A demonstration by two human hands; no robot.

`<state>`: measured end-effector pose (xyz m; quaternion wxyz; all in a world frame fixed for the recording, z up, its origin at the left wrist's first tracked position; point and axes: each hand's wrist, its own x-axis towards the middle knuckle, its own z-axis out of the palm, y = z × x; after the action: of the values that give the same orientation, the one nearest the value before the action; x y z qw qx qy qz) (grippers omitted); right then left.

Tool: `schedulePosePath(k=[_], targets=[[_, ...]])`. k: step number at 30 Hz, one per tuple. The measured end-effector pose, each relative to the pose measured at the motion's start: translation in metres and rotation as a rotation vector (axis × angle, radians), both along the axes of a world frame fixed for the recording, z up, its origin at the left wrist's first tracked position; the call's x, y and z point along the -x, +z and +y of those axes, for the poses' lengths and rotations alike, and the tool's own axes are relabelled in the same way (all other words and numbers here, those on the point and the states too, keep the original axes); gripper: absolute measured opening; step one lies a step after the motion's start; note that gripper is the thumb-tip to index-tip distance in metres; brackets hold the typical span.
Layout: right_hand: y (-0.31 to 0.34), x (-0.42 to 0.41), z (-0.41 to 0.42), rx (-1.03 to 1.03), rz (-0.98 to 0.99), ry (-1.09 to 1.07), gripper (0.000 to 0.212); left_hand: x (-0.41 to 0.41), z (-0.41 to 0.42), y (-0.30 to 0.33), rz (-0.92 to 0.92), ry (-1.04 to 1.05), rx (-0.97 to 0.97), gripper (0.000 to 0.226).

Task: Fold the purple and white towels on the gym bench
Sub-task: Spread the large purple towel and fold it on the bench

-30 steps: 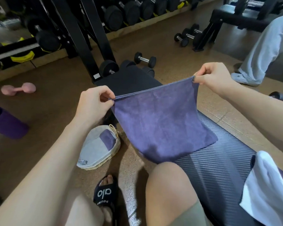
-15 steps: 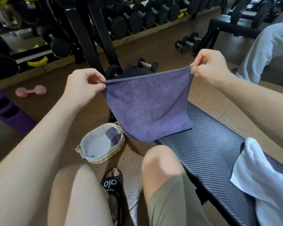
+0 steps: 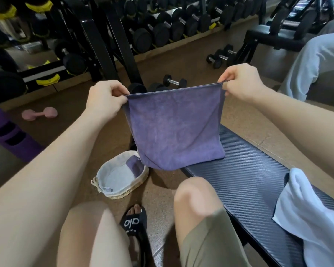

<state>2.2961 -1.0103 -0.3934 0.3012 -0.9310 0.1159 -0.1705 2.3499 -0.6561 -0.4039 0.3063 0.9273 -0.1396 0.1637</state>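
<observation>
Gym floor, racks of black dumbbells (image 3: 160, 33) behind; I sit on the dark carbon-weave padded desk (image 3: 253, 170); my left hand (image 3: 104, 99) and right hand (image 3: 241, 81), apart, each pinch a top corner of the purple terry towel (image 3: 174, 130), which hangs doubled above the desk end; crumpled white towel (image 3: 312, 216) lies on the desk at my right; lined wicker basket (image 3: 121, 191) on the floor, purple cloth inside.

Purple towel (image 3: 175, 130) matt terry cloth; bench (image 3: 245, 170) carbon-weave vinyl, slight sheen; basket (image 3: 123, 191) wicker.
</observation>
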Motion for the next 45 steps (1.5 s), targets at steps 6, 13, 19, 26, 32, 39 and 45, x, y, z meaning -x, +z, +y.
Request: schedulePosePath(k=[6, 13, 19, 26, 32, 39, 45], targets=[[-0.005, -0.027, -0.022, -0.086, -0.041, -0.096, 0.025, -0.043, -0.043, -0.001, -0.033, 0.025, 0.034, 0.016], [0.046, -0.033, -0.056, 0.029, -0.463, -0.201, 0.026, -0.082, -0.084, 0.053, -0.225, -0.029, 0.277, 0.019], [-0.04, 0.049, -0.043, 0.224, -0.347, -0.098, 0.008, -0.055, -0.071, -0.035, -0.172, -0.21, 0.162, 0.013], [-0.184, 0.149, 0.005, 0.272, 0.169, 0.043, 0.013, -0.005, -0.036, -0.169, 0.206, -0.434, -0.211, 0.02], [-0.207, 0.174, 0.032, 0.314, 0.208, 0.045, 0.007, 0.004, -0.025, -0.182, 0.307, -0.397, -0.342, 0.015], [-0.215, 0.182, 0.043, 0.414, 0.105, 0.053, 0.009, 0.013, -0.027, -0.182, 0.324, -0.365, -0.403, 0.018], [-0.219, 0.189, 0.053, 0.423, 0.06, 0.073, 0.01, 0.015, -0.026, -0.186, 0.282, -0.36, -0.562, 0.021]])
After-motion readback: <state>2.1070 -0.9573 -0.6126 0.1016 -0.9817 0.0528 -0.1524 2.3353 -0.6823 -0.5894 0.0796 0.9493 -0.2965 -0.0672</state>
